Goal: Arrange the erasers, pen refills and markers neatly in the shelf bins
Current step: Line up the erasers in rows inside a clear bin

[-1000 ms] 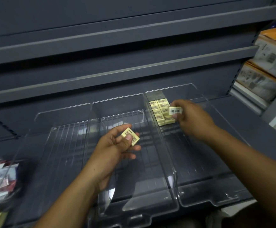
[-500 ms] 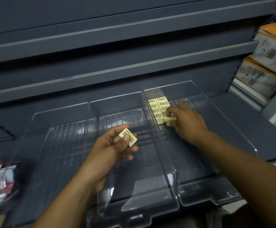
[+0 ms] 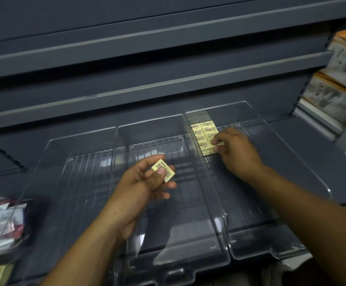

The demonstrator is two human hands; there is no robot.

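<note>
Landmark: right-hand clear bin (image 3: 304,166), one of three on the grey shelf (image 3: 322,141).

Block of yellow erasers (image 3: 204,134) sits in this bin's far left corner, two columns tight against the left wall, labels up. Judged reason: packing from the back corner forward keeps rows square and leaves the rest of the bin free. Each eraser's long axis runs across the bin, left to right.

Right hand (image 3: 237,151) is at the near end of the block, fingertips pinching one eraser (image 3: 219,143) into the front of the right column; likely seating it flush.

Left hand (image 3: 141,188) hovers left of this bin, over the middle bin (image 3: 168,252), thumb and fingers gripping a spare eraser (image 3: 163,170), tilted, long axis diagonal; probably next to go in.
</note>
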